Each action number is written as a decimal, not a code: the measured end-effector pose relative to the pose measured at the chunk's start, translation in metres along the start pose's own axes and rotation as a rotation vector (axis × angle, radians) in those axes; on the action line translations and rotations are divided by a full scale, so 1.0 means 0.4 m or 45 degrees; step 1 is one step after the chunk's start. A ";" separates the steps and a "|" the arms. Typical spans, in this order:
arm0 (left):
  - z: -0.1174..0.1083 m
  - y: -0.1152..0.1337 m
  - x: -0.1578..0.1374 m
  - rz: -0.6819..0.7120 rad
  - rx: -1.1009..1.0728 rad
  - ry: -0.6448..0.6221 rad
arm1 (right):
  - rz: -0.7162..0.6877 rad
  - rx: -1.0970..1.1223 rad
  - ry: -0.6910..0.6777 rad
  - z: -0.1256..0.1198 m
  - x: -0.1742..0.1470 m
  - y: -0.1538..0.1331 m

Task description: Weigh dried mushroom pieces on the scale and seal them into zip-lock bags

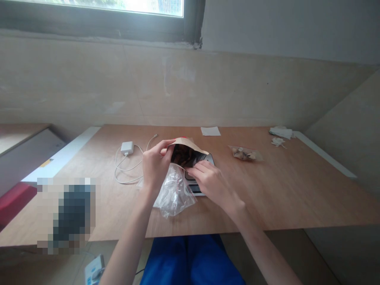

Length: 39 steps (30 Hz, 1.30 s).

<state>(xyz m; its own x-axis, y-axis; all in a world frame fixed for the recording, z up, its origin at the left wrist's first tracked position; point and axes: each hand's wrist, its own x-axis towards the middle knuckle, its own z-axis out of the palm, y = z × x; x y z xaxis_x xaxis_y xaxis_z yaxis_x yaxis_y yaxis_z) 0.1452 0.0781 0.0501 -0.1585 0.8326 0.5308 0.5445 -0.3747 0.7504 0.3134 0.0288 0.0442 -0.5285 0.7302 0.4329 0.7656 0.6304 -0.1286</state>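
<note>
My left hand [154,166] pinches the rim of a brown paper pouch [187,149] and holds its mouth open; dark contents show inside. My right hand [208,180] grips the pouch's lower right edge, fingers at the opening. The pouch sits over a small digital scale [198,187] on the wooden table [282,186]. A crumpled clear zip bag [173,194] with a red seal line lies under my left hand, partly over the scale.
A white charger [127,148] with a looped cable [126,168] lies left of the pouch. A small clear bag of pale pieces [245,153] lies to the right. A white paper square [210,131] and crumpled white tissue [280,134] sit near the back wall.
</note>
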 end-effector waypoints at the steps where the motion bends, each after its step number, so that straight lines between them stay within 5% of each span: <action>1: 0.004 0.003 -0.006 -0.003 -0.001 -0.003 | 0.023 -0.003 -0.035 -0.009 -0.001 -0.003; 11: 0.019 0.038 -0.051 -0.014 0.093 -0.054 | 0.306 -0.305 -0.249 -0.011 0.111 -0.033; 18: 0.023 0.028 -0.053 -0.046 0.016 -0.011 | 0.226 -0.303 -0.169 0.030 0.139 -0.006; 32: 0.027 0.033 -0.060 -0.027 0.083 0.004 | 0.232 -0.278 -0.298 0.054 0.141 0.014; 39: 0.024 0.031 -0.058 -0.027 0.047 0.001 | 0.156 -0.232 -0.160 0.030 0.113 0.006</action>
<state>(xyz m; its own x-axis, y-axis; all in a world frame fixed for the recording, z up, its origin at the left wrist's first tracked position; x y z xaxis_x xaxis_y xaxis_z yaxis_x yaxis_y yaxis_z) 0.1634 0.0579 0.0434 -0.1712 0.8397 0.5153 0.5708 -0.3418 0.7466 0.2870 0.0665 0.0528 -0.4603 0.8326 0.3081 0.8743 0.4854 -0.0056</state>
